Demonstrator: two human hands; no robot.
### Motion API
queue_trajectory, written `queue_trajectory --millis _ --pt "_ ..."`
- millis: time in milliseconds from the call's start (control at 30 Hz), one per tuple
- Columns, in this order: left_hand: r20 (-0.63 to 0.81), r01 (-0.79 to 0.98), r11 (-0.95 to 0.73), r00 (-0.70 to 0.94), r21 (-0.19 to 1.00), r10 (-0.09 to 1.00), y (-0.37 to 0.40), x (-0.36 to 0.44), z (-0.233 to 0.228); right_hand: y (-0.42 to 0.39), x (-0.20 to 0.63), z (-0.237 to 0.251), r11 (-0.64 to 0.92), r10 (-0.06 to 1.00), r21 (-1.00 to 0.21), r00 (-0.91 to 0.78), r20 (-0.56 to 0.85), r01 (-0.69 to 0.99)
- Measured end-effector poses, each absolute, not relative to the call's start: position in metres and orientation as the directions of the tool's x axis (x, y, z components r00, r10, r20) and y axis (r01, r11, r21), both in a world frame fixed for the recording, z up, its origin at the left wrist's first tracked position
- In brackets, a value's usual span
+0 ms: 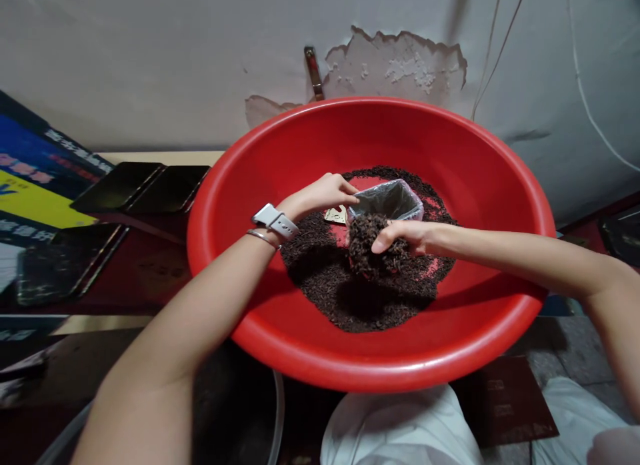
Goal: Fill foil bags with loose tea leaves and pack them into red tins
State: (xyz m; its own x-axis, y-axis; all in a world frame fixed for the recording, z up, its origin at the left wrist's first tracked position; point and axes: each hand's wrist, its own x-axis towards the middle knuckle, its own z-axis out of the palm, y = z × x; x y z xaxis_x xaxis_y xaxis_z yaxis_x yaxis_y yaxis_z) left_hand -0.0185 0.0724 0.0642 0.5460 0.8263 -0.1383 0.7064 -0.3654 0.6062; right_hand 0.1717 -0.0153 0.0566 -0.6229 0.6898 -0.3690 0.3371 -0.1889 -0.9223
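Note:
A large red plastic basin (480,172) rests in front of me, with a heap of dark loose tea leaves (350,298) at its bottom. My left hand (323,193), with a watch and a bangle on the wrist, pinches the rim of a small clear bag (387,200) and holds it open above the leaves. My right hand (403,237) is closed around a clump of the dark leaves (367,242) just below the bag's mouth. A small pale card or label (336,216) lies under the left fingers.
Dark flat trays (145,186) and printed boards (30,192) lie to the left on a reddish surface. A peeling grey wall (390,65) with a metal bracket (314,72) stands close behind the basin. My white-clad knees (400,425) sit under its front rim.

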Motion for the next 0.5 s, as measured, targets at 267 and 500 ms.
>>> queue_trajectory --millis 267,500 --pt "-0.124 0.700 -0.371 0.547 0.611 0.828 0.075 -0.019 0.060 0.011 0.185 0.076 -0.135 0.894 -0.990 -0.426 -0.140 0.043" --pt "-0.134 0.696 -0.356 0.544 0.624 0.828 0.077 -0.019 0.059 0.032 0.187 0.060 -0.031 0.958 -0.999 -0.286 -0.027 -0.011"
